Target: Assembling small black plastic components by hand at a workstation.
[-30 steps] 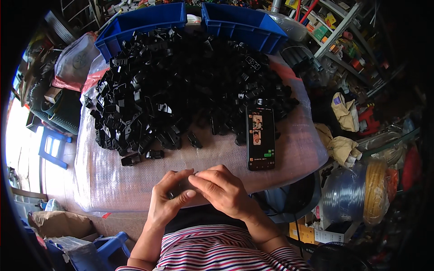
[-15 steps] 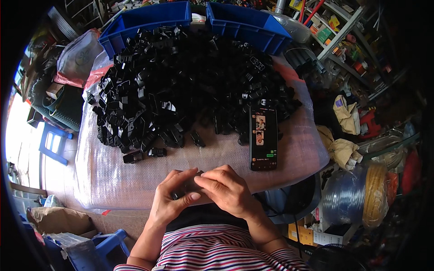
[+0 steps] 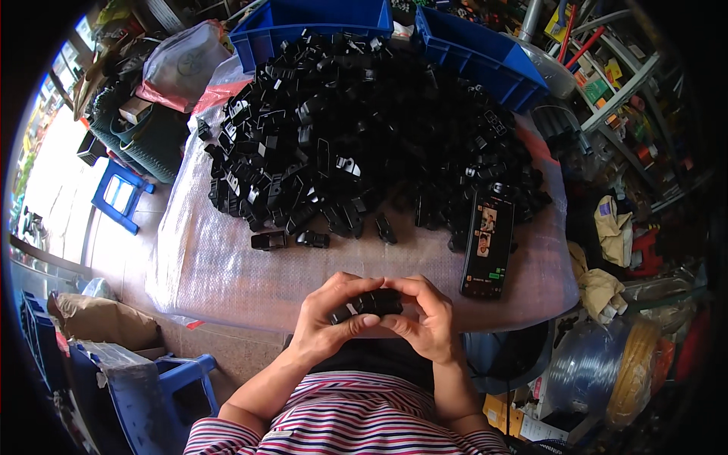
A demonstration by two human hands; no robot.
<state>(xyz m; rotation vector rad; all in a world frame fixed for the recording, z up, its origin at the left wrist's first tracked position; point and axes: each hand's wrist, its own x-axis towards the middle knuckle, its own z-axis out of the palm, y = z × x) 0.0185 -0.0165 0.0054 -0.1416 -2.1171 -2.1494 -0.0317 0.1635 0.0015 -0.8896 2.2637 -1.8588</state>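
Note:
Between my two hands, just off the front edge of the covered table, is a small black plastic part [image 3: 379, 302]. My left hand [image 3: 327, 317] pinches its left end, thumb below and fingers above. My right hand [image 3: 430, 318] curls round the other end with thumb and forefinger. Fingers partly cover the part, so its full shape is hidden. A wide heap of similar black plastic pieces [image 3: 356, 144] covers the far part of the table, with a few loose ones at its near edge. A black smartphone [image 3: 483, 265] with a lit screen lies right of my hands.
White woven sheeting [image 3: 227, 277] covers the table. Two blue bins [image 3: 322, 36] stand behind the heap. Blue plastic stools [image 3: 125, 193] are on the floor at left. On the right are a metal rack [image 3: 618, 102], crumpled brown paper [image 3: 604, 294] and wrapped coils [image 3: 591, 364].
The view has swung, so the table sits further right in the picture. My right fingers have shifted from over the part to its right end, and more of the part shows.

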